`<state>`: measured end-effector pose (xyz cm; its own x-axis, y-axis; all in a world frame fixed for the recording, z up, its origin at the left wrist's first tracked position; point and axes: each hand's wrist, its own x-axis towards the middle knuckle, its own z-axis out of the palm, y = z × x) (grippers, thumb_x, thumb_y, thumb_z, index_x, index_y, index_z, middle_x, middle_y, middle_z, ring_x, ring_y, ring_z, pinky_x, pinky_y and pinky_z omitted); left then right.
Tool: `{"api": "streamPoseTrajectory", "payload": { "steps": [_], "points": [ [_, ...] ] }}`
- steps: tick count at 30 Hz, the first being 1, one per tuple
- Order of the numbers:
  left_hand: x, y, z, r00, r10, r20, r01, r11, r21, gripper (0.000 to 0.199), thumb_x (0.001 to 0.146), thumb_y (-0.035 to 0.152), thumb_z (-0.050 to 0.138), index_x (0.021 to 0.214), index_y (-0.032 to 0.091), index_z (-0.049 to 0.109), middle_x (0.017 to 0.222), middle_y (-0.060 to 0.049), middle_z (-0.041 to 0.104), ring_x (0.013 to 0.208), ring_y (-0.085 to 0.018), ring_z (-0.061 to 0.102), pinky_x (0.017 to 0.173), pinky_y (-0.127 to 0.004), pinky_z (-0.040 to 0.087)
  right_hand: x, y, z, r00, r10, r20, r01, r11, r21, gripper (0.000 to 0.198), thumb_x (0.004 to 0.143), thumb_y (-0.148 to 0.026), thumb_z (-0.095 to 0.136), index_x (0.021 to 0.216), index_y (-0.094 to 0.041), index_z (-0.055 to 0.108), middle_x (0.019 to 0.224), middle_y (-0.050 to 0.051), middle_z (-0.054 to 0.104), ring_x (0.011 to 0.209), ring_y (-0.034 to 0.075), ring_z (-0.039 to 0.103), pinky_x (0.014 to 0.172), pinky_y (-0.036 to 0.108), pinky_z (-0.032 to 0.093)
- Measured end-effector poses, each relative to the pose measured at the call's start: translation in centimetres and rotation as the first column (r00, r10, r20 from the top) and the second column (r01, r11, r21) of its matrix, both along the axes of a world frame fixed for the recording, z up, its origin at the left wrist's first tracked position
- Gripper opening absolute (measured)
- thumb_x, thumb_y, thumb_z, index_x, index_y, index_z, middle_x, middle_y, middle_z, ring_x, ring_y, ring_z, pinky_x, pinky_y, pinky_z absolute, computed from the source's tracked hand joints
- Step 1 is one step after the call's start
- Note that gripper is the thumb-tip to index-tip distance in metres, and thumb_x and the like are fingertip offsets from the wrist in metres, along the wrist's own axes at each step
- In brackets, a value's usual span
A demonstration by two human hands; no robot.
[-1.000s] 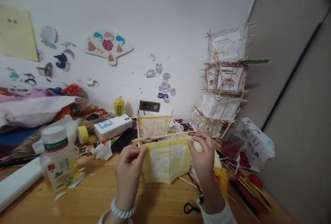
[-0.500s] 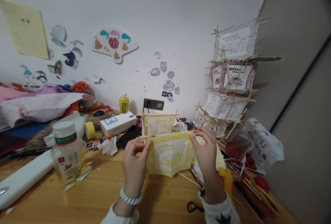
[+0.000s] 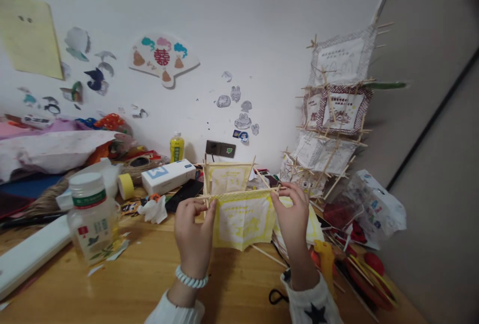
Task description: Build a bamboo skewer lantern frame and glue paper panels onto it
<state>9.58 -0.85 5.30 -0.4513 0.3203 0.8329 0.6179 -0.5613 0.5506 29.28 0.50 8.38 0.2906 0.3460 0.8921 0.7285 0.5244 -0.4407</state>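
Note:
A thin sheet with a yellow printed border hangs down in front of a small frame of wooden sticks. My left hand pinches the sheet's upper left corner against the front stick. At the upper right corner, my right hand closes thumb and fingers on the same edge and stick. Behind, a second yellow-bordered panel is stretched across the back of the frame. More yellow-patterned sheets lie beside my right wrist, partly hidden by it.
A tall tiered stick-and-paper lantern stands at the right by the wall. A clear jar, a white box and a yellow tape roll are at the left. An orange glue-gun-like tool lies at the right near a plastic bag.
The view has shifted slightly. Both hands keep their pinch on the sheet's top corners, and the right-hand end of the edge sits a little higher relative to the left.

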Motion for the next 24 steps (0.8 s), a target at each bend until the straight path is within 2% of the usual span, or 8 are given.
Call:
{"api": "streamPoseTrajectory", "payload": {
  "steps": [10,18,21,24],
  "points": [
    [0.09,0.17,-0.05,1.000,-0.009,0.024,0.009,1.000,-0.022,0.026,0.081,0.028,0.061,0.061,0.020,0.047,0.074,-0.001,0.053,0.074,-0.016,0.053,0.067,-0.030,0.044,0.04,-0.11,-0.07,0.997,0.046,-0.056,-0.047,0.999,-0.014,0.015,0.078,-0.027,0.063,0.066,-0.020,0.058,0.091,0.008,0.064,0.093,0.022,0.057,0.087,0.040,0.041],
    [-0.07,0.25,-0.02,0.999,-0.013,0.047,0.016,0.998,-0.067,0.026,0.081,0.035,0.060,0.064,0.020,0.047,0.075,-0.002,0.052,0.075,-0.017,0.052,0.066,-0.031,0.044,-0.30,-0.08,0.22,0.999,0.008,-0.045,-0.008,1.000,-0.011,0.019,0.078,-0.029,0.061,0.063,-0.021,0.054,0.086,0.006,0.063,0.088,0.022,0.057,0.085,0.040,0.040],
    [-0.32,0.46,0.03,0.992,0.017,0.123,0.002,0.988,-0.153,0.026,0.076,0.042,0.064,0.076,0.020,0.051,0.076,0.000,0.051,0.070,-0.017,0.051,0.062,-0.031,0.044,-0.33,-0.02,0.21,0.998,0.014,-0.059,-0.015,1.000,-0.008,0.020,0.077,-0.028,0.062,0.062,-0.021,0.050,0.085,0.005,0.062,0.088,0.022,0.057,0.085,0.039,0.040],
    [-0.54,0.58,0.31,0.984,0.008,0.180,0.029,0.980,-0.199,0.041,0.074,0.046,0.065,0.100,0.018,0.051,0.085,-0.003,0.053,0.072,-0.018,0.052,0.064,-0.033,0.045,-0.26,0.14,0.05,0.994,0.015,-0.112,-0.019,0.999,-0.033,0.015,0.076,-0.030,0.062,0.071,-0.021,0.051,0.085,0.005,0.061,0.087,0.021,0.056,0.084,0.038,0.041]
  ]
}}
